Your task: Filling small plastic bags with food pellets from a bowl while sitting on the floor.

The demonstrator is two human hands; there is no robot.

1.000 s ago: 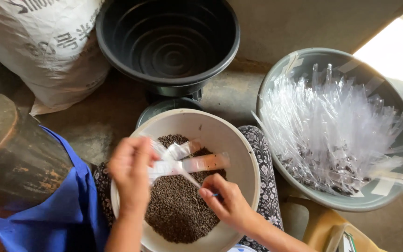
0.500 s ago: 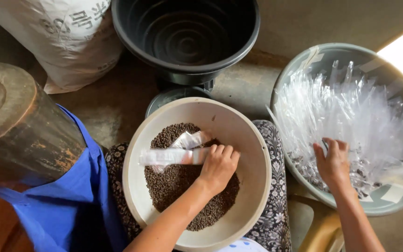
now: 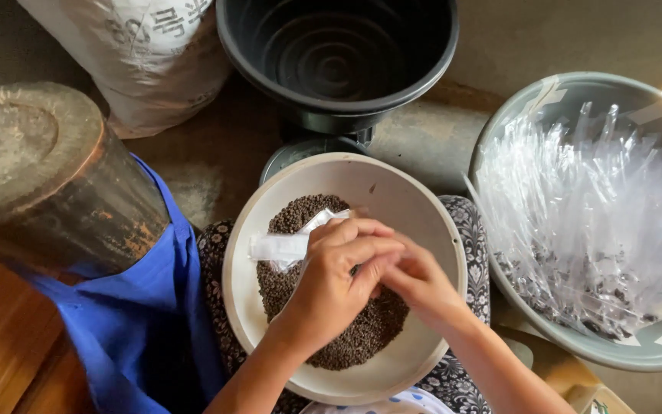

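A cream bowl (image 3: 237,307) rests on my lap, holding a heap of dark round pellets (image 3: 358,337). My left hand (image 3: 339,268) hovers over the heap, closed on a few narrow clear plastic sleeves (image 3: 281,245) that stick out to the left. My right hand (image 3: 421,285) comes in from the lower right. Its fingertips press against my left hand's fingers and are hidden behind them, so I cannot see whether they hold anything.
On the right, a grey tub (image 3: 576,345) holds many clear plastic sleeves (image 3: 591,207). Behind the bowl is a black tub (image 3: 339,54), and a white sack (image 3: 147,54) at the back left. A rusty cylinder (image 3: 32,169) and blue cloth (image 3: 139,322) fill the left.
My right hand has come back from the grey tub of sleeves to meet my left hand over the bowl. My left hand still holds the sleeves.
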